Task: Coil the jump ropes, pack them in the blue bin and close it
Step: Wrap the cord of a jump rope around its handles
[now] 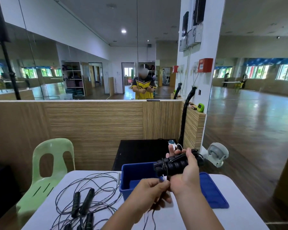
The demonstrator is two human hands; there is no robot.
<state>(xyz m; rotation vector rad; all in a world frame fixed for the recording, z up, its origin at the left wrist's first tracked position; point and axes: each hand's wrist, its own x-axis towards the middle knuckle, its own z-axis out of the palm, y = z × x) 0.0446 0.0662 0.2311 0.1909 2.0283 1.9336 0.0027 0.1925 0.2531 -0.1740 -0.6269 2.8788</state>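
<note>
Right hand curled around a bundle of black ribbed handles, their number unclear, held just above one open blue bin. Left hand pinched the thin cord hanging below them. One blue lid lay flat right of the bin on a white table. Loose jump ropes sprawled left, showing about four handles. One green chair stood beside.
</note>
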